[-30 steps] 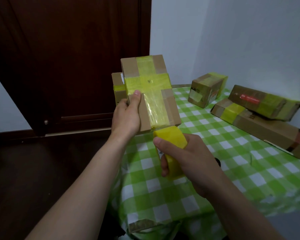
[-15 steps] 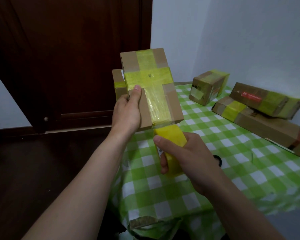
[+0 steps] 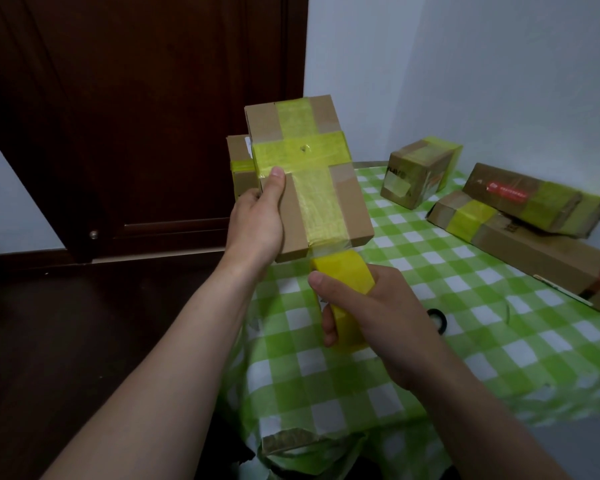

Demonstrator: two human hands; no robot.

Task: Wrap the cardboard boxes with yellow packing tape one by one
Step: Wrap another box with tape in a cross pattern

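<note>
Green-checked tablecloth [image 3: 499, 341] below: left hand [image 3: 257, 223] pinches the stiff, seemingly light cardboard box [image 3: 312, 181] by its edge; right hand [image 3: 371, 313] clasps the tape roll [image 3: 343, 271] under the thumb.

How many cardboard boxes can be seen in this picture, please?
5. One held box is in the left hand; a small box partly hidden behind it; a cube box, a long box and a flat box resting on it. Others may be hidden.
</note>
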